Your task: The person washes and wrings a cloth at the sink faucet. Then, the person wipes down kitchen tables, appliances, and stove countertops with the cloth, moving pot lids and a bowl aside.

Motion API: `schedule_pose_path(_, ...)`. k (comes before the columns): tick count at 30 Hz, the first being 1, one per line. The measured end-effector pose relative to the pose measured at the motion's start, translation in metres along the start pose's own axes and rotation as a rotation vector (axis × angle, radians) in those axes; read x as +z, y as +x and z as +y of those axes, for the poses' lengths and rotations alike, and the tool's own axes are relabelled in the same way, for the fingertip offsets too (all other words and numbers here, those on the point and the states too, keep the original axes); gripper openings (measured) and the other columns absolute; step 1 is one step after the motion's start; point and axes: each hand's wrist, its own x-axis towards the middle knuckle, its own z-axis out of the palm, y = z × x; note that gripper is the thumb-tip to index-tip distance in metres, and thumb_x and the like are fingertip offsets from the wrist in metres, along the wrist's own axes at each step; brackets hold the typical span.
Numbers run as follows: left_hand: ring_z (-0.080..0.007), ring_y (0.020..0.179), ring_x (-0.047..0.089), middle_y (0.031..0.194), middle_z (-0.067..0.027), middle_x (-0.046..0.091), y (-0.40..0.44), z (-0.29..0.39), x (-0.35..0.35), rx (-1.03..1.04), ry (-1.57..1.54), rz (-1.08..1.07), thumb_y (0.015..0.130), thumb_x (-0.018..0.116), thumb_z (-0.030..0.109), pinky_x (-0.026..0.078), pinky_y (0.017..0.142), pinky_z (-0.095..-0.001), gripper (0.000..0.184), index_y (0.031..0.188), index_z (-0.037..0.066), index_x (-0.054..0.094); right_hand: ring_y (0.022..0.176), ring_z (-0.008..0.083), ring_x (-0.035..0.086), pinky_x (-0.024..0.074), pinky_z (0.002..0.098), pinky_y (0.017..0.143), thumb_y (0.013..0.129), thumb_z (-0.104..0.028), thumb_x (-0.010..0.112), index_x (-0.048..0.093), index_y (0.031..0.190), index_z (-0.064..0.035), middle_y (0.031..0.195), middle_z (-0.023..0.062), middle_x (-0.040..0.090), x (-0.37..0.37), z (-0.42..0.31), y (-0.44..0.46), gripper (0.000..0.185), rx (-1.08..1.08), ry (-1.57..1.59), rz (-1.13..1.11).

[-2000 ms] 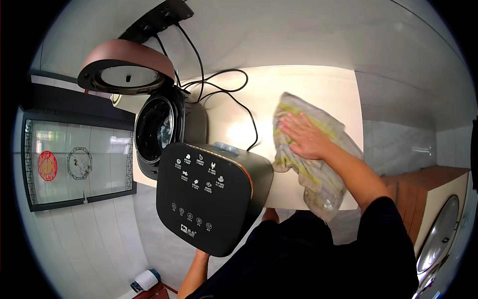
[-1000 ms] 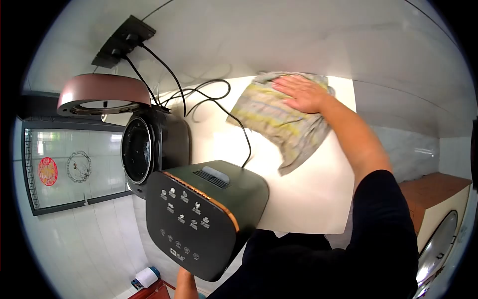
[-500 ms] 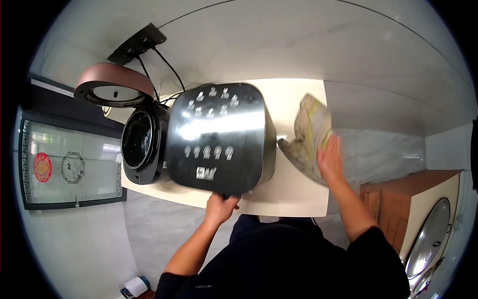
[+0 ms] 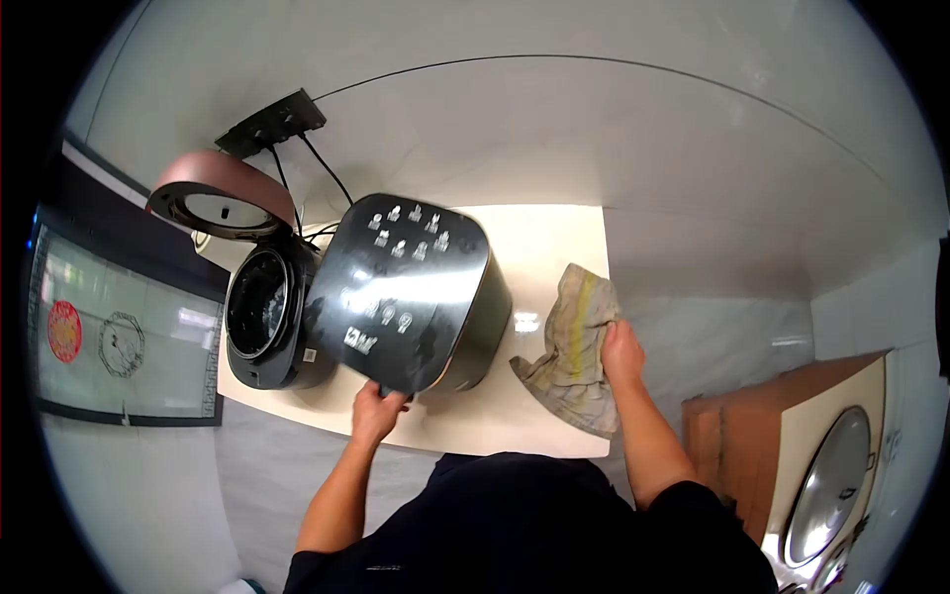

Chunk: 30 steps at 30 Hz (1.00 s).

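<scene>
My left hand is closed on the handle at the near side of a dark air fryer, which has white icons on its glossy top. To its left is a rice cooker with its pink lid raised. My right hand grips the edge of a grey and yellow striped cloth, which lies on the right part of the cream table. The fingertips of my left hand are partly hidden under the air fryer's edge.
A black power strip with two plugged cords is on the wall behind. At the right stands a brown-sided counter with a round metal lid. A glass-panelled door is at the left.
The air fryer, first held tilted at the near left, is now further back beside the rice cooker. The cloth has gone from the table's back to its right side with my right hand.
</scene>
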Motion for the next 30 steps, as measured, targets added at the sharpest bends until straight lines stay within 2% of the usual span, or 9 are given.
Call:
schedule_pose_path(4, -0.0454, 0.111, 0.072, 0.115, -0.0232, 0.077, -0.03, -0.031, -0.043, 0.114, 0.408, -0.038, 0.091, 0.073, 0.018, 0.058, 0.092, -0.0474, 0.035, 0.125, 0.006, 0.076, 0.096, 0.0261, 0.072, 0.0568, 0.0435, 0.084, 0.11, -0.03, 0.06, 0.072, 0.114, -0.0047, 0.101, 0.0105, 0.075, -0.033, 0.022, 0.104, 0.028, -0.028, 0.569, 0.042)
schedule_pose_path(8, -0.0414, 0.13, 0.064, 0.138, -0.0219, 0.07, -0.065, -0.05, -0.06, 0.23, 0.38, 0.065, 0.094, 0.072, 0.016, 0.051, 0.108, -0.0458, 0.044, 0.136, 0.005, 0.07, 0.099, 0.0089, 0.062, 0.051, 0.0288, 0.093, 0.111, -0.022, 0.064, 0.072, 0.115, -0.0027, 0.105, -0.0007, 0.071, -0.216, -0.099, 0.14, 0.021, -0.22, 1.376, 0.212)
schedule_pose_path(12, -0.0383, 0.126, 0.068, 0.134, -0.0203, 0.072, -0.085, -0.029, -0.065, 0.098, 0.35, 0.126, 0.092, 0.075, 0.021, 0.054, 0.104, -0.044, 0.044, 0.133, 0.005, 0.072, 0.131, 0.0165, 0.055, 0.0402, 0.031, 0.115, 0.112, -0.017, 0.062, 0.058, 0.146, 0.0039, 0.142, 0.0089, 0.063, -0.356, -0.162, 0.209, 0.041, -0.97, 1.082, 0.293)
schedule_pose_path(15, -0.0362, 0.124, 0.069, 0.133, -0.0189, 0.073, -0.086, -0.029, -0.066, 0.044, 0.351, 0.133, 0.09, 0.078, 0.024, 0.054, 0.103, -0.0433, 0.047, 0.132, 0.005, 0.072, 0.109, 0.0273, 0.067, 0.0514, 0.0371, 0.097, 0.105, -0.017, 0.071, 0.076, 0.11, 0.0035, 0.12, 0.017, 0.069, -0.451, -0.281, 0.221, 0.022, -1.508, 0.058, 0.987)
schedule_pose_path(18, -0.0314, 0.127, 0.067, 0.136, -0.0146, 0.073, -0.078, -0.073, -0.065, 0.073, 0.351, 0.158, 0.087, 0.083, 0.031, 0.053, 0.106, -0.0432, 0.055, 0.135, 0.007, 0.071, 0.132, 0.0381, 0.054, 0.0425, 0.0473, 0.114, 0.103, -0.031, 0.068, 0.071, 0.136, -0.0082, 0.147, 0.0155, 0.059, -0.49, -0.343, 0.258, 0.04, -1.424, -0.489, 1.086)
schedule_pose_path(19, -0.0313, 0.127, 0.067, 0.136, -0.0145, 0.073, -0.076, -0.078, -0.064, 0.079, 0.335, 0.156, 0.087, 0.083, 0.031, 0.053, 0.106, -0.0432, 0.055, 0.135, 0.007, 0.07, 0.152, 0.0415, 0.043, 0.0332, 0.0521, 0.127, 0.101, -0.038, 0.067, 0.068, 0.143, -0.011, 0.164, 0.0188, 0.046, -0.481, -0.371, 0.252, 0.05, -1.416, -0.507, 1.053)
schedule_pose_path(20, -0.0312, 0.127, 0.067, 0.136, -0.0144, 0.073, -0.076, -0.076, -0.063, 0.072, 0.329, 0.153, 0.087, 0.083, 0.031, 0.053, 0.106, -0.0431, 0.056, 0.135, 0.007, 0.07, 0.145, 0.0422, 0.05, 0.0354, 0.0513, 0.125, 0.102, -0.037, 0.065, 0.072, 0.136, -0.0089, 0.154, 0.0191, 0.058, -0.465, -0.39, 0.27, 0.044, -1.609, -0.54, 1.29)
schedule_pose_path(25, -0.0305, 0.127, 0.067, 0.136, -0.0141, 0.073, -0.075, -0.067, -0.058, 0.043, 0.293, 0.139, 0.087, 0.083, 0.03, 0.053, 0.106, -0.0429, 0.056, 0.136, 0.007, 0.07, 0.11, 0.0319, 0.069, 0.0556, 0.0458, 0.094, 0.101, -0.033, 0.063, 0.065, 0.145, -0.0125, 0.131, 0.0114, 0.072, -0.265, -0.322, 0.284, 0.048, -1.467, -0.477, 0.947)
schedule_pose_path(30, -0.0298, 0.127, 0.067, 0.137, -0.0137, 0.072, -0.075, -0.063, -0.058, 0.053, 0.279, 0.15, 0.087, 0.083, 0.029, 0.053, 0.107, -0.0428, 0.056, 0.137, 0.007, 0.069, 0.143, 0.0178, 0.055, 0.0422, 0.0344, 0.121, 0.107, -0.019, 0.044, 0.058, 0.148, -0.0134, 0.152, 0.0036, 0.062, -0.016, -0.105, 0.301, 0.044, -1.372, -0.84, -0.143)
